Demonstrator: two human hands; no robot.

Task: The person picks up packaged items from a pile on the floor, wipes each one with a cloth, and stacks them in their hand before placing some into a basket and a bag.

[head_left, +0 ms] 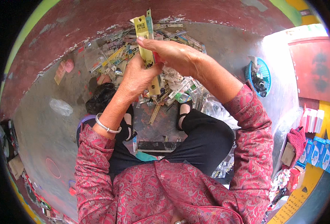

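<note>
My left hand grips a bundle of long, narrow yellow packaging cards around its lower part, the bundle standing roughly upright. A thinner greenish strip shows right beside them. My right hand closes on the same bundle from the right, its thumb lying across the front. Something pinkish-red shows between the two palms, too covered to name. Beyond and below the hands spreads a heap of similar flat strips and clear wrappers on the floor.
A blue plastic basket with dark items stands at the right. A crumpled clear bag lies on the floor to the left. Blue boxes sit at the far right, near a red checked cloth. A dark red wall runs along the far side.
</note>
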